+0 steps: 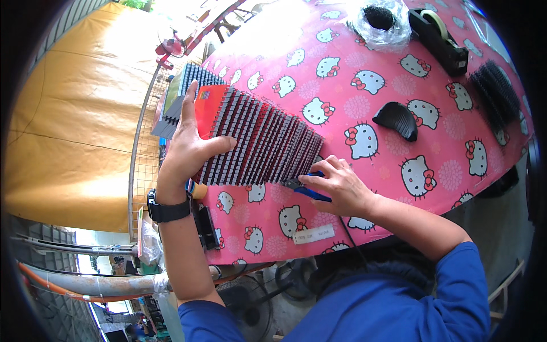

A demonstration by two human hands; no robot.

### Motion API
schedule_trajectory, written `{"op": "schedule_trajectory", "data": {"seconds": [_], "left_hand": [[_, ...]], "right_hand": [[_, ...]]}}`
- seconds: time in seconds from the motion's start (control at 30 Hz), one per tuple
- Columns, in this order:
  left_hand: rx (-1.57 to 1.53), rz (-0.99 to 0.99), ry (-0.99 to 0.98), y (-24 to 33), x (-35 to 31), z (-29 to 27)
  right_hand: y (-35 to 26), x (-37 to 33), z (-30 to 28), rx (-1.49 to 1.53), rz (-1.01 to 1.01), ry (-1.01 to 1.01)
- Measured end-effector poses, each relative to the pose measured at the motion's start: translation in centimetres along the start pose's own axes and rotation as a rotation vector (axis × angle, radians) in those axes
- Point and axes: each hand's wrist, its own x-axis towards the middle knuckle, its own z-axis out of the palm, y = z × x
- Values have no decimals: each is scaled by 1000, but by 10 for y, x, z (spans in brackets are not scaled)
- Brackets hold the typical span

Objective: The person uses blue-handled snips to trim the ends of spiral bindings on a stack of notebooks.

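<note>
A long stack of wire-bound notebooks (268, 134) lies on the pink cartoon-print tablecloth (353, 74), its rows of black binding loops facing up and a red cover at its far-left end. My left hand (191, 149) lies spread on that end, index finger stretched out and thumb across the bindings. At the near-right end of the stack, my right hand (348, 191) is closed on blue-handled pliers (313, 192), their dark jaws at the edge of the last notebooks. What the jaws touch is too small to tell. Beyond my left hand are more wire-bound notebooks (174, 102) with a greenish cover.
A black curved piece (396, 121) lies right of the stack. Farther back are a black tape dispenser (439, 45) and a plastic-wrapped black coil (380, 20). Black binding strips (494, 94) lie far right. A white label strip (313, 234) is near the front edge.
</note>
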Motion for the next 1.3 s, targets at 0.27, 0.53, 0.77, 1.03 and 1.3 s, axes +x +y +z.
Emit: {"op": "schedule_trajectory", "data": {"seconds": [0.27, 0.53, 0.77, 1.03, 1.3], "left_hand": [[-86, 28, -7, 1, -1, 4], [-40, -1, -9, 3, 0, 2], [-7, 5, 4, 0, -1, 4], [-19, -9, -3, 1, 0, 2], [-26, -38, -11, 0, -1, 2]], "right_hand": [[11, 8, 1, 1083, 715, -471], [7, -2, 9, -16, -18, 9], [17, 2, 8, 1444, 926, -465], [0, -8, 8, -16, 54, -71], [6, -5, 9, -76, -36, -9]]}}
